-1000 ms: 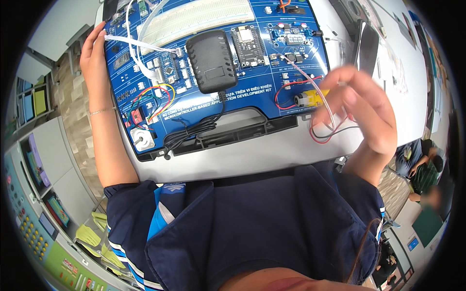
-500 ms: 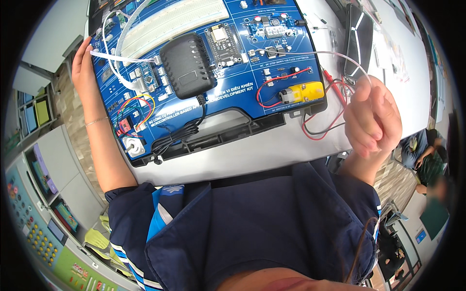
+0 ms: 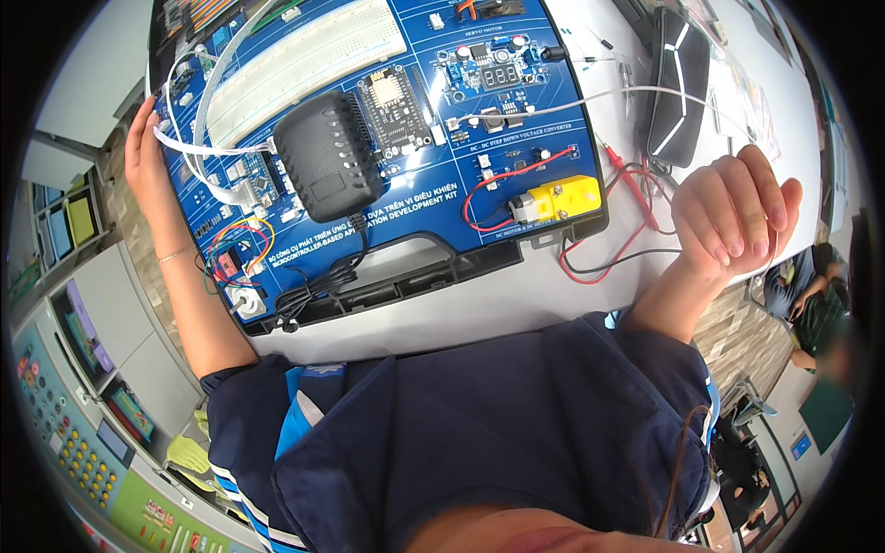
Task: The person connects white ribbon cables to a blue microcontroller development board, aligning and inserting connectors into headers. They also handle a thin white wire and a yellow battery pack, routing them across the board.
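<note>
A blue microcontroller development kit (image 3: 415,217) in a black case lies before me, slightly tilted in the picture. My left hand (image 3: 146,152) rests at its left edge, fingers stretched upward beside a white cable loop (image 3: 171,140); the thumb is partly hidden. My right hand (image 3: 733,214) hovers beyond the kit's right side, fingers loosely bent and thumb apart, with nothing visible in it. A thin white cable (image 3: 608,99) runs from the kit toward the right, passing above that hand. A black power adapter (image 3: 327,157) lies on the kit, near the white breadboard (image 3: 309,69).
A yellow gear motor (image 3: 570,196) sits at the kit's lower right. Red and black test leads (image 3: 636,189) lie between kit and right hand. Behind them is a black pouch (image 3: 679,88) on the white table (image 3: 415,318). People (image 3: 816,300) sit at far right.
My right hand has let go of the thin white cable, turned and moved slightly right. The kit and my left hand appear a little lower and further left in the view.
</note>
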Tool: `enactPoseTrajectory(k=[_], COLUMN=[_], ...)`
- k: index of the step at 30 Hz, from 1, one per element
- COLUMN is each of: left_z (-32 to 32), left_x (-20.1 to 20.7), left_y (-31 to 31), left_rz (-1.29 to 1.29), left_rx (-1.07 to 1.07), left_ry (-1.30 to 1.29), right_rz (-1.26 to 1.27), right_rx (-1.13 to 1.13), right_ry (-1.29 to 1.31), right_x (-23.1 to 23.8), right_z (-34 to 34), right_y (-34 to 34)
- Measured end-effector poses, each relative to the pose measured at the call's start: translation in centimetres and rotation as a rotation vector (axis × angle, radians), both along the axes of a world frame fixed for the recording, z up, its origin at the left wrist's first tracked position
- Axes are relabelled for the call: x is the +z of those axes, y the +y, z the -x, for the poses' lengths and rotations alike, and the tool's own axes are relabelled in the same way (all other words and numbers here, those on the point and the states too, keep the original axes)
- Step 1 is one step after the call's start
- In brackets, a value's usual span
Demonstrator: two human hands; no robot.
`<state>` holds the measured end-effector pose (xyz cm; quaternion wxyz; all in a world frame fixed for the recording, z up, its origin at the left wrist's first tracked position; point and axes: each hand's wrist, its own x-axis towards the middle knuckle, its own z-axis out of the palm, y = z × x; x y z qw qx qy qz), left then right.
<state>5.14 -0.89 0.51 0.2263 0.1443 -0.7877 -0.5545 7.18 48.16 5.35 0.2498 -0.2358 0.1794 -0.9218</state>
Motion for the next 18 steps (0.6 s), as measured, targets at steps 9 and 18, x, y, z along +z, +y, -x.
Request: enactPoseTrajectory(k=[9, 18], left_z=[-0.27, -0.35], left_x=[0.11, 0.71], left_y=[-0.45, 0.28], left_rz=[0.044, -0.01], left_rx=[0.031, 0.024], left_ry=[-0.044, 0.003], right_rz=[-0.027, -0.085], right_rx=[-0.042, -0.051], right_ry=[-0.08, -0.112], right_x=[-0.33, -0.24], right_z=[-0.48, -0.29], right_y=[-0.44, -0.45])
